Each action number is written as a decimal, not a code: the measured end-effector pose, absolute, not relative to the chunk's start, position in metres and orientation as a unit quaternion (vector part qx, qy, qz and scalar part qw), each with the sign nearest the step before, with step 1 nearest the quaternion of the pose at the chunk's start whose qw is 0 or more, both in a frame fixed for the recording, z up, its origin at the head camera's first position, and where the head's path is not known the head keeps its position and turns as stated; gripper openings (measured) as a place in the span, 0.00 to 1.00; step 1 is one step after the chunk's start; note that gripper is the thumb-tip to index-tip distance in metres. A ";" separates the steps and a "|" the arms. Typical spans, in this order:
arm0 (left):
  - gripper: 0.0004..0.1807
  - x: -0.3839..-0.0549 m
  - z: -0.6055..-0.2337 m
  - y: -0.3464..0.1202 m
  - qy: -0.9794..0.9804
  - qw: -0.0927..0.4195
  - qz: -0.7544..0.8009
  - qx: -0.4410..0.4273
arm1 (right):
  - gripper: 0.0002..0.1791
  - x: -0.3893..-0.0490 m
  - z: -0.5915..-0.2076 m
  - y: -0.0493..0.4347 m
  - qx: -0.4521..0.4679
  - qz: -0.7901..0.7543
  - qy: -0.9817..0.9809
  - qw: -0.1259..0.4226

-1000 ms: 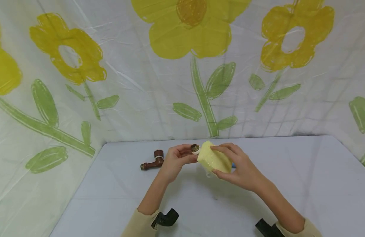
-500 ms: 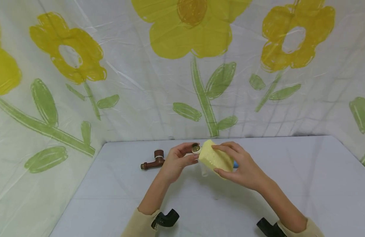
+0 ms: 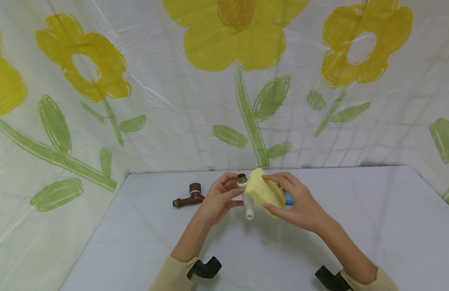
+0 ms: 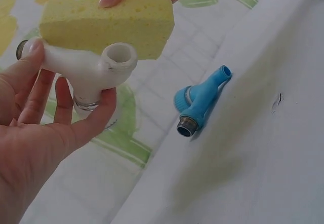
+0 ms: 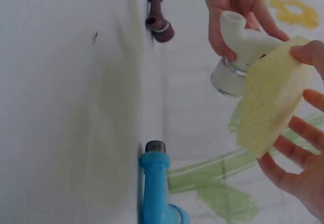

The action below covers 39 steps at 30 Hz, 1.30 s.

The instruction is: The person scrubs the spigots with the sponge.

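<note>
Raised over the table, my left hand (image 3: 218, 202) grips a white plastic tap (image 3: 248, 207) with thumb and fingers. Its spout hangs downward in the head view, and a threaded brass end points up. The left wrist view shows the tap's body (image 4: 71, 62) and open spout close up. My right hand (image 3: 302, 206) pinches a thick yellow sponge (image 3: 265, 193) between thumb and fingertips. One face of the sponge lies against the side of the tap body, as the right wrist view shows the sponge (image 5: 268, 100) overlapping it.
A brown tap (image 3: 189, 200) lies on the table left of my hands. Behind the sponge, a blue tap (image 4: 203, 100) lies on the white table (image 3: 130, 250). A flower-printed sheet (image 3: 166, 133) hangs behind the table's far edge.
The white tap has turned so its threaded end tips upward and its spout shows below. My left fingers have shifted lower on it. The sponge has moved slightly up.
</note>
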<state>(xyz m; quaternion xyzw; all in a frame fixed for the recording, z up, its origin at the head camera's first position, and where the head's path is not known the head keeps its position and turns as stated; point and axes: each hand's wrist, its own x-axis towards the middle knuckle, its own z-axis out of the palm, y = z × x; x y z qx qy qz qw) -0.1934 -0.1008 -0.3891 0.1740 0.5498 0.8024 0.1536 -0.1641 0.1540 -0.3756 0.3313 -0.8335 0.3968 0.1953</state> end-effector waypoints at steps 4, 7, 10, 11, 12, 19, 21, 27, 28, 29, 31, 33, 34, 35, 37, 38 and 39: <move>0.21 -0.193 -0.389 -0.100 0.550 0.159 0.801 0.176 | 0.38 -0.164 -0.376 0.154 0.326 0.404 -0.833 0.191; 0.20 -0.193 -0.388 -0.100 0.550 0.162 0.800 0.178 | 0.38 -0.164 -0.375 0.154 0.326 0.403 -0.833 0.192; 0.20 -0.193 -0.388 -0.100 0.551 0.165 0.798 0.182 | 0.38 -0.164 -0.374 0.154 0.325 0.402 -0.833 0.197; 0.20 -0.193 -0.388 -0.100 0.552 0.166 0.796 0.185 | 0.38 -0.164 -0.374 0.154 0.324 0.402 -0.833 0.197; 0.20 -0.193 -0.388 -0.100 0.554 0.166 0.794 0.187 | 0.38 -0.164 -0.374 0.154 0.324 0.404 -0.833 0.195; 0.21 -0.193 -0.388 -0.101 0.569 0.168 0.781 0.196 | 0.37 -0.163 -0.374 0.155 0.319 0.406 -0.835 0.188; 0.22 -0.193 -0.388 -0.101 0.569 0.171 0.780 0.196 | 0.37 -0.164 -0.374 0.155 0.316 0.404 -0.837 0.191; 0.24 -0.193 -0.387 -0.103 0.581 0.156 0.777 0.186 | 0.36 -0.163 -0.372 0.155 0.319 0.414 -0.832 0.188; 0.25 -0.193 -0.387 -0.103 0.585 0.153 0.775 0.185 | 0.36 -0.163 -0.372 0.155 0.319 0.417 -0.830 0.189; 0.25 -0.193 -0.387 -0.103 0.587 0.150 0.774 0.185 | 0.36 -0.162 -0.371 0.155 0.318 0.419 -0.829 0.190; 0.23 -0.193 -0.386 -0.102 0.594 0.146 0.768 0.190 | 0.35 -0.162 -0.370 0.155 0.317 0.423 -0.827 0.191; 0.21 -0.193 -0.385 -0.101 0.602 0.144 0.761 0.196 | 0.35 -0.161 -0.370 0.155 0.316 0.426 -0.826 0.192; 0.21 -0.193 -0.385 -0.100 0.609 0.141 0.755 0.198 | 0.36 -0.160 -0.369 0.155 0.315 0.424 -0.827 0.194; 0.20 -0.193 -0.384 -0.100 0.617 0.137 0.749 0.201 | 0.36 -0.160 -0.369 0.155 0.313 0.420 -0.829 0.196; 0.21 -0.193 -0.384 -0.100 0.633 0.130 0.736 0.202 | 0.36 -0.160 -0.368 0.155 0.311 0.413 -0.832 0.200; 0.22 -0.193 -0.384 -0.100 0.642 0.124 0.729 0.203 | 0.36 -0.160 -0.368 0.155 0.309 0.410 -0.834 0.202; 0.23 -0.193 -0.384 -0.100 0.651 0.118 0.721 0.203 | 0.36 -0.160 -0.367 0.155 0.308 0.406 -0.836 0.204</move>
